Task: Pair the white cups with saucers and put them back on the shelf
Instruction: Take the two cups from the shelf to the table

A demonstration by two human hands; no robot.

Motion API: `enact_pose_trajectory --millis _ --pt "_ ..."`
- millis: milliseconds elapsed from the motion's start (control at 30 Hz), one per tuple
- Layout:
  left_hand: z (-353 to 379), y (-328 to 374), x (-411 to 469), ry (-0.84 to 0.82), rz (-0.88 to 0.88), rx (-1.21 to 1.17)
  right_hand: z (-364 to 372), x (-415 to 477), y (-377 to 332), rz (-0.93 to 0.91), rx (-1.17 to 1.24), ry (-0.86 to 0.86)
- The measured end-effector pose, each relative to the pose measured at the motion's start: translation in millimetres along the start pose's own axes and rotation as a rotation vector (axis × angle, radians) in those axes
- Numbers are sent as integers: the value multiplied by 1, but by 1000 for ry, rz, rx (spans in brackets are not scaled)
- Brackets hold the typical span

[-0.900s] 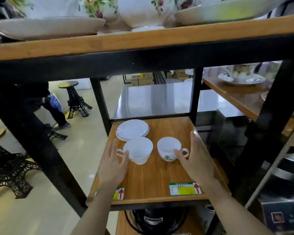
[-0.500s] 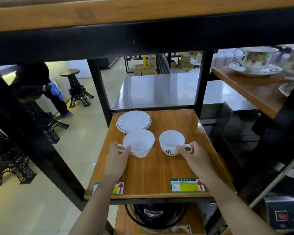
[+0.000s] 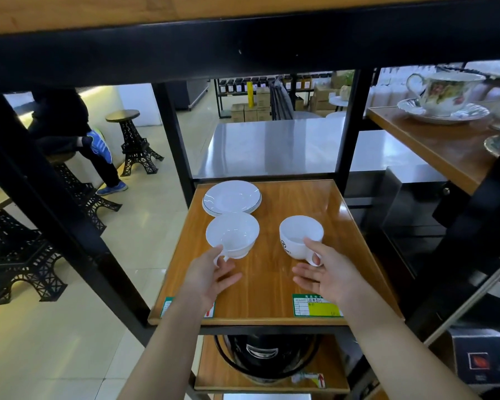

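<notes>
Even indoor light, glare on the steel table, frame edges bowed by the wide lens.

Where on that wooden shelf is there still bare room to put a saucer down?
Bare wood lies right of the stacked saucers, behind the logo cup, and along the shelf front between the two labels. The left side is crowded: saucers, wide cup, left hand.

Both cups now sit gripped by the handles and drawn nearer.

Wooden shelf with cups, stacked saucers
</notes>
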State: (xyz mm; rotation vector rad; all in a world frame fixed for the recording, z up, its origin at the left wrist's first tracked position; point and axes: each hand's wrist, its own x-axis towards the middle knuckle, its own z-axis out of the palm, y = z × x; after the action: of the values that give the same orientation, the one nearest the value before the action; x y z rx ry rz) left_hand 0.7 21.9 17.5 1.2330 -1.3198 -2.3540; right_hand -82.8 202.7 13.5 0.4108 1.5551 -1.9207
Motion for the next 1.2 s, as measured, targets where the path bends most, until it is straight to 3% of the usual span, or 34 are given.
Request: enact_pose_trajectory --millis 167,400,800,1200 --pt "-4 -3 -3 71 121 -32 8 -4 11 -134 19 82" --pt "-27 -15 -36 62 128 -113 -3 -45 32 -282 -34 154" --pt "-66 -59 -130 -230 143 31 -54 -170 107 -336 97 348" --pt "36 -176 -234 -592 -84 372 -207 -299 184 -376 346 813"
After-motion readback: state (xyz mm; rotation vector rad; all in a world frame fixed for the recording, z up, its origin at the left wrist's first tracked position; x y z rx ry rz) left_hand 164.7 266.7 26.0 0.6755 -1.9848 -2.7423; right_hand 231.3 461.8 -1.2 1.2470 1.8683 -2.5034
